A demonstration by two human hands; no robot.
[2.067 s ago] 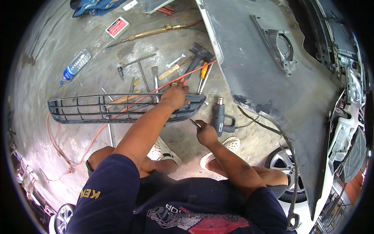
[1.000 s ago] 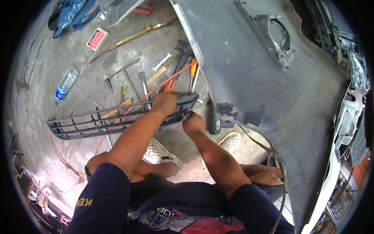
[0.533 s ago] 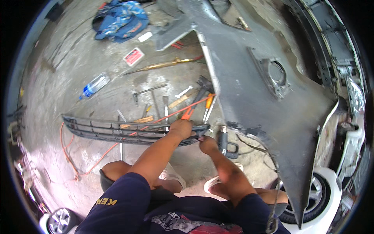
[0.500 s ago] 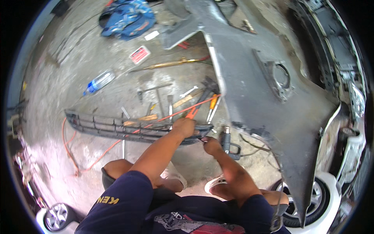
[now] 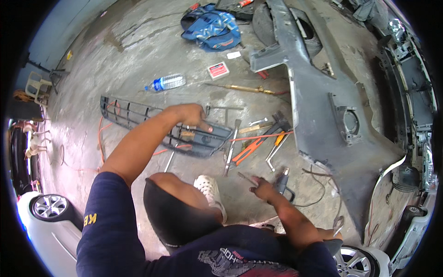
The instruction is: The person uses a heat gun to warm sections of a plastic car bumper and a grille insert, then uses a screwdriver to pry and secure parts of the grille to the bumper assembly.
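Note:
A long black plastic car grille point(image 5: 203, 142) with slatted openings lies at a slant across the middle. My left hand point(image 5: 188, 115) reaches over its far edge and grips it right of the middle. Below and right of the grille, my right hand point(image 5: 265, 189) is closed round a thin, slender tool point(image 5: 248, 178), its tip pointing up and left; its exact kind does not show. The tool is apart from the grille. Next to my right hand rests a dark heat gun point(image 5: 282, 181), partly hidden by the hand.
A hammer with an orange handle point(image 5: 249, 152), a chisel point(image 5: 232, 147) and a wrench point(image 5: 258, 121) lie beyond my hands. A large grey bumper point(image 5: 318, 106) fills the right side. Farther off are a torch point(image 5: 244, 87), a water bottle point(image 5: 168, 82) and a blue bag point(image 5: 214, 30).
My left hand has shifted left and away from me along the grille. My right hand with the thin tool has come away from the grille's right end. The view has swung left.

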